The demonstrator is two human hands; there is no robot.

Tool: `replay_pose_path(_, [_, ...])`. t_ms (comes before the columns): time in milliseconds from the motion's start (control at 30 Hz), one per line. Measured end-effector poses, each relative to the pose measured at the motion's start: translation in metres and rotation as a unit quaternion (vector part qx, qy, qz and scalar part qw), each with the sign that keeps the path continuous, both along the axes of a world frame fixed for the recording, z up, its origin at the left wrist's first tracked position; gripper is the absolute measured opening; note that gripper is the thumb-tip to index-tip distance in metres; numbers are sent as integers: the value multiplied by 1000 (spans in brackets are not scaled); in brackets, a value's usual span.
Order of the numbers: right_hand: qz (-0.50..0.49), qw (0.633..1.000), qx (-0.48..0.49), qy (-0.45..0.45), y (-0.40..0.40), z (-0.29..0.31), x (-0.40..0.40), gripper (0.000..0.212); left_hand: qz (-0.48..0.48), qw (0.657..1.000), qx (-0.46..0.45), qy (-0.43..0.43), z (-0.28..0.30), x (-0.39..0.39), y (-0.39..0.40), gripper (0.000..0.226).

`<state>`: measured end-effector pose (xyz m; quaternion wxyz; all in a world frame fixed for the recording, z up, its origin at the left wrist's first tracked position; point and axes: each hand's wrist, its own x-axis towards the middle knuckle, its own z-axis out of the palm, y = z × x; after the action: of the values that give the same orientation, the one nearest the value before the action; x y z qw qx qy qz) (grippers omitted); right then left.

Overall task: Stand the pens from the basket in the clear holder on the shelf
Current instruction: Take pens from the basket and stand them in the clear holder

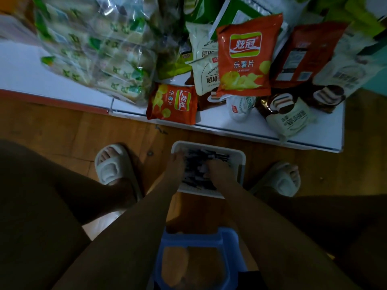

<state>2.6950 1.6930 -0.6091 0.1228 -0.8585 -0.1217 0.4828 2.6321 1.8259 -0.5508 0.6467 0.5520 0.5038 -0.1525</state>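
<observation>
Pens [201, 162] fill the white basket [240, 162] on the floor at six o'clock. Left hand [176, 164] and right hand [217, 170] dig in; whether fingers grip, I cannot tell. Snack bags [245, 57] crowd the white shelf [314, 135] at twelve; blue stool [201, 239] below.

big orange chip bag [247, 57]: logo 炫冠, below it 乐薯片, plus tiny Latin print too small to read | small orange chip bag [172, 104], near left: same 炫冠 and 乐薯片, turned sideways | white cake packets [204, 65]: "MOUSS…" and 慕斯, partly covered | remaining packets' print: blurred
</observation>
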Motion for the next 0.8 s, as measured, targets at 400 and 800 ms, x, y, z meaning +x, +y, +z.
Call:
replay_pose_path(400, [3, 994, 32, -107, -11, 60, -1, 17, -48, 996, 36, -63, 54, 1, -1, 40])
replay_pose_path(800, [-179, 940, 280, -82, -19, 190, -3, 31, -98, 972, 129, -171, 156, 5, 9, 50])
